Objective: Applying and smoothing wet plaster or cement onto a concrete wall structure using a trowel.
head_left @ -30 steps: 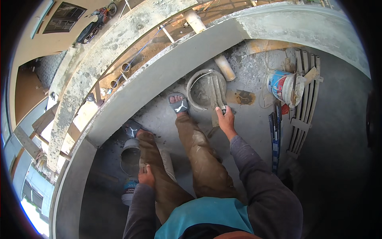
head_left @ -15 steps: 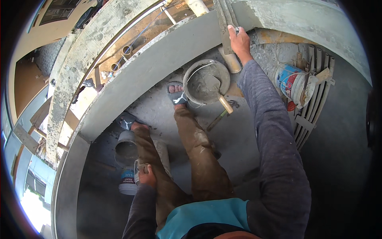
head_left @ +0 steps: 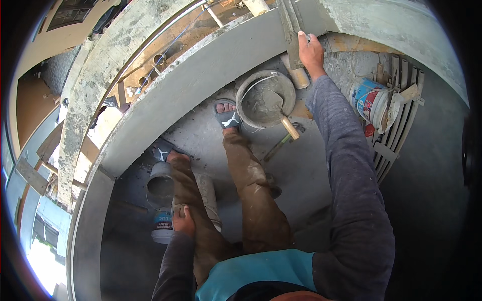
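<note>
The right hand [head_left: 312,54] is closed on a long grey float [head_left: 290,35], thumb and fingers around its grip. The float stands almost upright in the view, in front of the inner face of the curved low wall [head_left: 211,70], and its far end reaches the upper edge of the view. Whether it presses on the wall, I cannot tell.

The left hand [head_left: 184,221] rests on the left leg [head_left: 201,236], with the thumb up; its fingers are partly hidden, so how far they are bent I cannot tell.

Near the right foot [head_left: 228,116], on the floor [head_left: 301,175], is a round bucket [head_left: 292,95] with grey mortar [head_left: 255,100]. A trowel [head_left: 288,125] lies in it, the blade on the mortar and the wooden handle over the rim. A pipe [head_left: 300,78] lies just beside this bucket, under the float's near end. Further right, a blue and white pail [head_left: 362,98] lies tilted beside long slats [head_left: 400,123].
</note>
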`<state>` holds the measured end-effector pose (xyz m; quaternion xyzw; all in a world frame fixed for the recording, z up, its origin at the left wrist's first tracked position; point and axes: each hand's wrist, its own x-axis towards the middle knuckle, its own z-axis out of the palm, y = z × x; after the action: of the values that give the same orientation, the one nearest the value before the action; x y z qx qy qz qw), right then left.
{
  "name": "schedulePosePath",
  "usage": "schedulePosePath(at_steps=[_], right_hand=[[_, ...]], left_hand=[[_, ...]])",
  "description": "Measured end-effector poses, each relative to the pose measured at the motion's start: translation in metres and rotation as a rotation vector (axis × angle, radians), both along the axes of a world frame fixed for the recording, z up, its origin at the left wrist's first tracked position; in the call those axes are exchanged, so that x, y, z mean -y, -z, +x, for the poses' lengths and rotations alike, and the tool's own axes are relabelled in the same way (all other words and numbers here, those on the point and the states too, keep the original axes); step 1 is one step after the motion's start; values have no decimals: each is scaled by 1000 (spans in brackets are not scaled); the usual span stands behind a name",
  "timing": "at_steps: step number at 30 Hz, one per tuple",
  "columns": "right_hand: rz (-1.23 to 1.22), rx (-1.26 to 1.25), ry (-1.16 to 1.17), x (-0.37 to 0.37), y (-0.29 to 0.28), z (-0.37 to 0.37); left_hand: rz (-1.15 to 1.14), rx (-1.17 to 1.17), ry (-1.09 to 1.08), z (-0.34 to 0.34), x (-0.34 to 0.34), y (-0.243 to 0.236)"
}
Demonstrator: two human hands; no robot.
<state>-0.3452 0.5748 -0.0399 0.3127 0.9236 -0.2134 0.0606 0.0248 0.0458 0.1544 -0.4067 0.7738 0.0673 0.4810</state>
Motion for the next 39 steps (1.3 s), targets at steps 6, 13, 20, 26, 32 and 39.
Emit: schedulePosePath(at_steps=[6,13,20,26,32,39], right_hand=[[-325,169,-460,124,-33,64],[71,0,-103,28,-20,25],[211,15,54,-8,5,-29],[-123,253,-444,81,-23,43],[-47,-93,-375,62,-32,59],[129,-74,19,-50,-1,-22]], left_hand=[[-39,-70,35,8,18,1],[13,-78,40,5,25,3],[-3,-68,32,-1,13,3],[-12,-42,74,3,18,1],[4,20,142,9,16,10],[20,-9,71,-11,1,-3]])
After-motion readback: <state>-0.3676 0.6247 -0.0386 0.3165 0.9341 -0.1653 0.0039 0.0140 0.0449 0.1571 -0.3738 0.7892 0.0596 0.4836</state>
